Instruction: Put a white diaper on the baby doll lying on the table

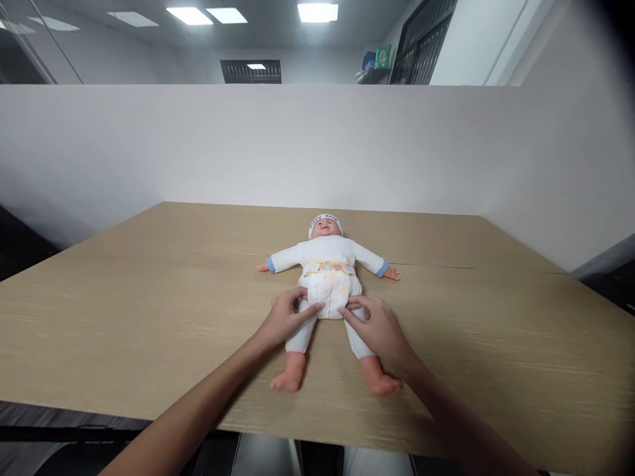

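A baby doll [328, 248] in white clothes with blue cuffs and a lettered white cap lies on its back, feet toward me, arms spread. Around its hips sits a white diaper [329, 291] with a printed orange and yellow waistband. My left hand [290, 312] pinches the diaper's edge at the leg on the left, thumb on the front. At the opposite leg edge, my right hand [370, 320] does the same with thumb and fingers. The fingertips of both hands are partly hidden by the diaper and the doll's legs.
The doll lies on a wide wooden table [149, 297] with a seam running across it. A white partition wall [297, 145] stands behind the table's far edge. Below the near edge, dark and grey shapes show. Beyond the partition, a green package [382, 57] sits up high.
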Action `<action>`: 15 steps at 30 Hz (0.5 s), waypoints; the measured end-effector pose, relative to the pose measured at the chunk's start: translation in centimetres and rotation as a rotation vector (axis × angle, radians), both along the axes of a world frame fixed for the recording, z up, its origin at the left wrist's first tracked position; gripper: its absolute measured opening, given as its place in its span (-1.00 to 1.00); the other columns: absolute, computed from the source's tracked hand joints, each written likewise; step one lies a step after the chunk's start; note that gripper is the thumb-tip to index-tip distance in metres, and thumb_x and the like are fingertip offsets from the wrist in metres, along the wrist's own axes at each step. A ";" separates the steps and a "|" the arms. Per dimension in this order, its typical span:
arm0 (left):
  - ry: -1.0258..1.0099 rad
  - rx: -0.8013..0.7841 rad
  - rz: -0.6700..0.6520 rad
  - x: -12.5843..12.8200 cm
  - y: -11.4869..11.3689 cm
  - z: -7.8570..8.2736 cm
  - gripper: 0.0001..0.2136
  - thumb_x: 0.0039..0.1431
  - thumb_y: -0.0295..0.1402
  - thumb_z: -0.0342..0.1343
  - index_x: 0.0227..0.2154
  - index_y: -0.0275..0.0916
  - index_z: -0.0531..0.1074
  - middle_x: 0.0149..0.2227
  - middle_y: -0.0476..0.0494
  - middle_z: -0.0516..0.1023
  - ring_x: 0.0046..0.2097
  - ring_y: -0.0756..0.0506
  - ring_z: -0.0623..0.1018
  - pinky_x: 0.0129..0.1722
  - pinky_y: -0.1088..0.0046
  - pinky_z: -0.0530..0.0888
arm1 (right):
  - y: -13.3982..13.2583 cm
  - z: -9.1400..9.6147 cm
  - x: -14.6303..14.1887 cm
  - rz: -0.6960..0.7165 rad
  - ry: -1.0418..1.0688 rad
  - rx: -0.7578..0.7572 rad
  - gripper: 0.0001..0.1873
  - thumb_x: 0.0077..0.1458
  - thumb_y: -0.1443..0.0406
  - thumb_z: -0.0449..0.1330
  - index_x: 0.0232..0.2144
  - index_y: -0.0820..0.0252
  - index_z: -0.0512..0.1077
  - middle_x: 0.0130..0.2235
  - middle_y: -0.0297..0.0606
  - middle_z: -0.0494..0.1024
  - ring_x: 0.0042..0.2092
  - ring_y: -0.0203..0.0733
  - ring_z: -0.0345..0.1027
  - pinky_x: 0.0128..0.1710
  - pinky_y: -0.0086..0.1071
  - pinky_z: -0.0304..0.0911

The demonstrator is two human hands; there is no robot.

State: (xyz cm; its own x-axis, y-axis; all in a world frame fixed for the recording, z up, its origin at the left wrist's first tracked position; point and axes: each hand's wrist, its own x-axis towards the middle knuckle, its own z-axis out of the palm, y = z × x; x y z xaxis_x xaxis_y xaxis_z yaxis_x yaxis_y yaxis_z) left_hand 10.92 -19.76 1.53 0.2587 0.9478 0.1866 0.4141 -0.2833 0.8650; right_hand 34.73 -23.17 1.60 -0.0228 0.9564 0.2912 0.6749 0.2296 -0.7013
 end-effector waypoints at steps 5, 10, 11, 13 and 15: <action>-0.214 -0.194 -0.092 0.1 0.3 0.3 -0.63 0.18 0.02 0.27 -0.26 -0.24 0.55 -0.30 -0.09 0.57 -0.24 -0.14 0.50 -0.25 0.37 0.41 | 0.2 -0.5 -0.6 0.035 0.026 0.023 -0.76 0.22 0.06 0.25 -0.36 0.05 0.52 -0.24 -0.25 0.66 -0.14 0.02 0.45 -0.05 -0.13 0.31; -0.366 -0.291 -0.103 0.2 0.6 0.0 -0.53 0.13 0.10 0.30 -0.18 -0.24 0.57 -0.29 -0.16 0.60 -0.19 -0.19 0.55 -0.21 0.32 0.47 | 1.1 -1.1 -0.3 0.079 0.318 -0.098 -0.68 0.21 -0.01 0.23 -0.35 0.09 0.51 -0.27 -0.25 0.64 -0.21 -0.06 0.49 -0.17 -0.24 0.39; -0.381 -0.296 -0.098 0.3 0.6 0.0 -0.52 0.13 0.12 0.30 -0.18 -0.25 0.56 -0.29 -0.16 0.61 -0.18 -0.20 0.55 -0.20 0.31 0.48 | 1.3 -1.2 -0.2 0.080 0.359 -0.117 -0.66 0.19 -0.03 0.23 -0.34 0.10 0.52 -0.27 -0.25 0.64 -0.21 -0.07 0.49 -0.19 -0.25 0.39; -0.412 -0.304 -0.085 0.5 0.6 0.0 -0.50 0.12 0.14 0.29 -0.19 -0.25 0.55 -0.27 -0.16 0.61 -0.16 -0.19 0.56 -0.19 0.31 0.49 | 1.4 -1.3 -0.1 0.070 0.388 -0.127 -0.61 0.16 -0.07 0.25 -0.32 0.12 0.53 -0.27 -0.24 0.65 -0.22 -0.06 0.50 -0.21 -0.26 0.40; -0.446 -0.315 -0.068 0.7 0.5 0.0 -0.50 0.13 0.14 0.28 -0.22 -0.26 0.54 -0.27 -0.14 0.61 -0.16 -0.18 0.55 -0.18 0.33 0.48 | 1.3 -1.3 -0.1 0.053 0.368 -0.104 -0.60 0.15 -0.09 0.25 -0.32 0.11 0.54 -0.28 -0.23 0.65 -0.23 -0.04 0.50 -0.22 -0.25 0.41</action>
State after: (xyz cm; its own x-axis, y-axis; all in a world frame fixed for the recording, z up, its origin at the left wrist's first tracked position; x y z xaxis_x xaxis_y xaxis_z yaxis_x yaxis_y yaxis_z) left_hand 11.63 -19.30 1.49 0.2822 0.9594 0.0018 -0.0225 0.0048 0.9997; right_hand 34.60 -21.85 0.32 0.0155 0.9815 0.1906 0.3625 0.1721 -0.9159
